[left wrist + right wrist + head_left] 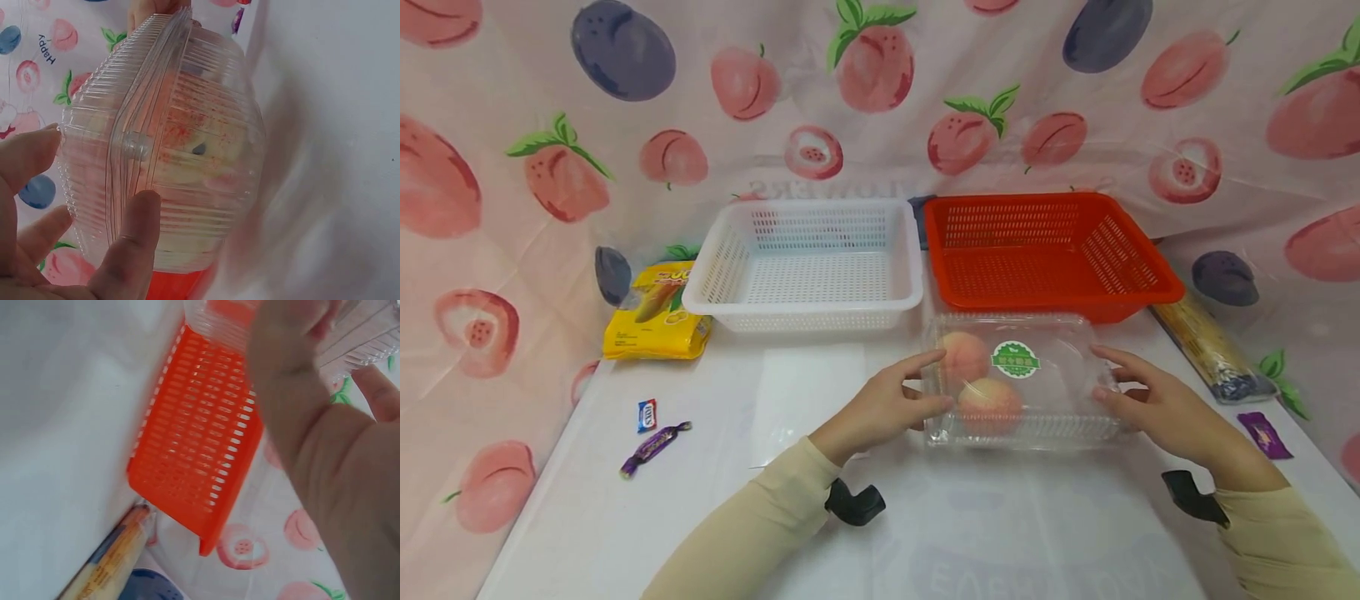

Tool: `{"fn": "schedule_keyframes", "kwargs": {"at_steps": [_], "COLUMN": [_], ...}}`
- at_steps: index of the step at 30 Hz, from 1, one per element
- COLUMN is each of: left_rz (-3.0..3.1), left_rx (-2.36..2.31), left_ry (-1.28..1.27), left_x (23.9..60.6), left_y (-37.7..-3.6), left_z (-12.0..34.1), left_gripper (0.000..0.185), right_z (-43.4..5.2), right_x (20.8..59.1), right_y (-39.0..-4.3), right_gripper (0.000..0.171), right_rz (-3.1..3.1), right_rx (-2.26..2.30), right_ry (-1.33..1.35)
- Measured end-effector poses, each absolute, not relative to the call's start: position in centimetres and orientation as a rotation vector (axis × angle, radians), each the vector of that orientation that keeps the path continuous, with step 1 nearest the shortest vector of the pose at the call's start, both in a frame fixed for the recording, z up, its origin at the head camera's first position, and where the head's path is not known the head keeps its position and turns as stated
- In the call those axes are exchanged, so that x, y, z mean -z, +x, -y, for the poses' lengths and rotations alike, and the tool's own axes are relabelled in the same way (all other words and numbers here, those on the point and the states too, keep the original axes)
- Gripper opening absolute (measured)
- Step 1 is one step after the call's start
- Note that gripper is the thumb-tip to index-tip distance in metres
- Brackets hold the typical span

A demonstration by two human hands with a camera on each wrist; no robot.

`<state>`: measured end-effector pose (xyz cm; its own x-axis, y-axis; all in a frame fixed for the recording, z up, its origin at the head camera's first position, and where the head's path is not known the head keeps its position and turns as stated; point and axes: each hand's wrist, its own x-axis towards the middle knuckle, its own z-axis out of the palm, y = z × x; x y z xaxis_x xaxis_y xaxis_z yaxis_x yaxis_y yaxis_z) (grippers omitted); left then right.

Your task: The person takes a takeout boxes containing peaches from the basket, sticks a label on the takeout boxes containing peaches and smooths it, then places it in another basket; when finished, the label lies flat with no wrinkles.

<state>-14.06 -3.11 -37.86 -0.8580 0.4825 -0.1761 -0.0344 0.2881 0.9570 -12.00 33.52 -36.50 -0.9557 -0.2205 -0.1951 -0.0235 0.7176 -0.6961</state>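
A clear plastic clamshell box (1060,392) with a green round label is held between my two hands in front of the baskets. Two pinkish-yellow peaches (991,406) show through its lid, both in its left half. My left hand (887,404) grips the left end, thumb near the front and fingers farther back. In the left wrist view the thumb (134,231) lies by the seam of the closed box (206,137). At the opposite end my right hand (1157,408) grips the box with thumb and fingers; its own wrist view hides part of that grip.
Behind the box stand a white basket (801,321) and a red basket (1037,308). A yellow snack bag (655,325), a small blue-and-red packet (647,415) and a purple twist-wrapped candy (653,448) lie left. To the right are a long clear-wrapped pack (1210,346) and a purple packet (1265,435).
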Motion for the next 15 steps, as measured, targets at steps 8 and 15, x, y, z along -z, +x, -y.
{"fn": "schedule_keyframes", "kwargs": {"at_steps": [8,15], "left_rz": [-2.179,-2.289], "left_rx": [-1.581,-1.554], "left_ry": [0.446,0.483], "left_x": [35.9,33.8], "left_y": [-13.1,-13.2], "left_z": [3.3,3.6], "left_gripper": [0.066,0.063], "right_z": [-33.3,-32.9], "right_x": [35.1,33.4], "right_y": [-11.0,-10.5], "right_gripper": [0.066,0.055], "right_rz": [-2.697,-2.859], "right_rx": [1.104,1.164], "right_ry": [-0.216,-0.245]}}
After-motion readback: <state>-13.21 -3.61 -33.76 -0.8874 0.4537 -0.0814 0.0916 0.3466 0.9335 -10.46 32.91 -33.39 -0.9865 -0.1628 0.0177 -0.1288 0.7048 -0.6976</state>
